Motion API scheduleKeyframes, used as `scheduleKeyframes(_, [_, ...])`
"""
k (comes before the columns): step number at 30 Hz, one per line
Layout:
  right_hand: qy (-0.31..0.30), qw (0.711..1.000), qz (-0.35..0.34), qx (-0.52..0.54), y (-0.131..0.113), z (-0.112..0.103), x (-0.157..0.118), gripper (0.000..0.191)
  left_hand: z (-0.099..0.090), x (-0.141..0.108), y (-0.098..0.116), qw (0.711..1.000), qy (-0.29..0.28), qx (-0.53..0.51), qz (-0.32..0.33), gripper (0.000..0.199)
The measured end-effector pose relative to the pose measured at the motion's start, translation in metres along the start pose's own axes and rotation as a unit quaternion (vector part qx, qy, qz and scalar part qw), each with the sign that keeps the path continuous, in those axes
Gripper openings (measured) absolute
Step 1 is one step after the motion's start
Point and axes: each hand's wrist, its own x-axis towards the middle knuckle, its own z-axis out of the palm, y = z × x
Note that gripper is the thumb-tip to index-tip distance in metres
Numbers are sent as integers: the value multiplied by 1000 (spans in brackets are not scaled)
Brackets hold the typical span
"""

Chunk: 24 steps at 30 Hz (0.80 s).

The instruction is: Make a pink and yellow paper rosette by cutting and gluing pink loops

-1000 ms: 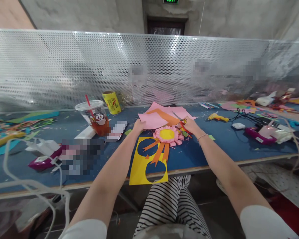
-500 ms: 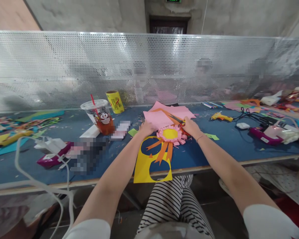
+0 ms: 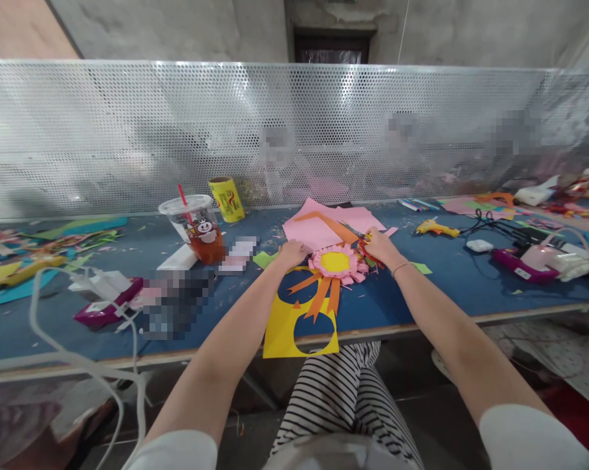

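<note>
**Pink paper sheet (image 3: 299, 232) Is Attended by Left Hand (image 3: 293, 253) and Scissors (image 3: 362, 241)**

The pink paper sheet is laid on the blue tabletop (image 3: 373, 307), in front of the person, with orange paper (image 3: 341, 228) resting on top of it. Its near edge is met by the left hand, whose fingers are kept close together; whether the paper is pinched by them cannot be told. The scissors are gripped by the right hand (image 3: 380, 247), with fingers curled around the handles, and the blades are directed toward the orange paper. Whether anything is caught between the blades cannot be told.

The step in hand is judged to be paper cutting. For the next move, it seems required that the sheet be steadied and the blades be aligned with its edge, while the finished-looking rosette (image 3: 335, 262) is spared.

The rosette is placed just before both hands, and its orange tails (image 3: 318, 301) are spread over a yellow sheet (image 3: 277, 334) with round holes. Farther right, a yellow glue gun (image 3: 436, 228) is seen.
</note>
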Motion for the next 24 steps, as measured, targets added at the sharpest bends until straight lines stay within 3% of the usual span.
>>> scheduleKeyframes(7, [-1,998,3,-70,-5,-1,-4,38,-6,-6,6,1000,-22,-15,-12,38])
scheduleKeyframes(13, [-14,999,4,-45,-4,-1,-3,40,-8,-10,8,1000,-16,-14,-11,37])
scheduleKeyframes(24, [7,995,-26,-101,-18,-5,-15,37,-10,-12,9,1000,-19,-20,-6,37])
